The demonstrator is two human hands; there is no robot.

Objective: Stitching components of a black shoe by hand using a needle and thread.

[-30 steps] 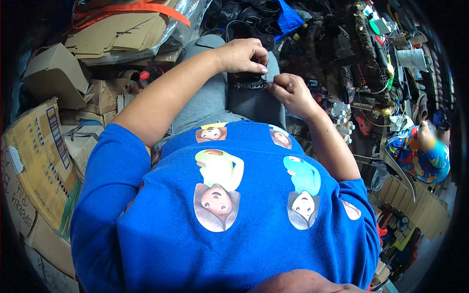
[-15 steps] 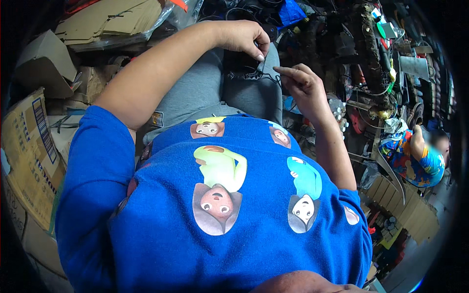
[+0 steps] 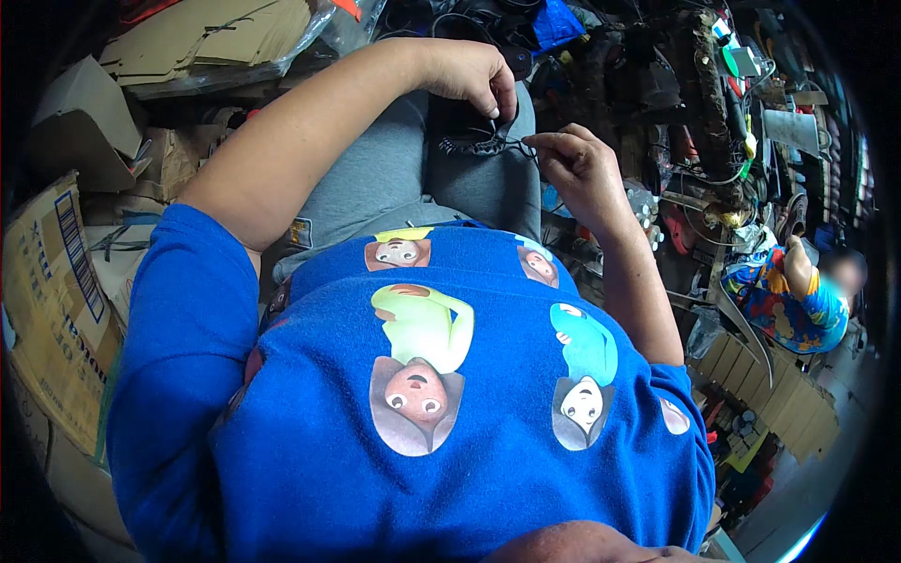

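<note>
Over my grey-trousered lap sits a dark item with a ribbed, speckled edge; its kind is unclear. My left hand is closed just above it, thumb and fingertips pinched together. What those fingers hold is too small and dark to name. A thin black cord runs from the dark item toward my right hand. Thumb and forefinger of that hand pinch the cord, while the other fingers curl in.
Flattened cardboard is stacked at the far left, with an opened carton nearer. A large printed box stands beside my left arm. Cluttered tools and scraps fill the right side, where another person sits low beside wooden slats.
My right fingertips have closed on the cord and shifted slightly left and down. My left hand has turned a little, its fingertips moving slightly left.
</note>
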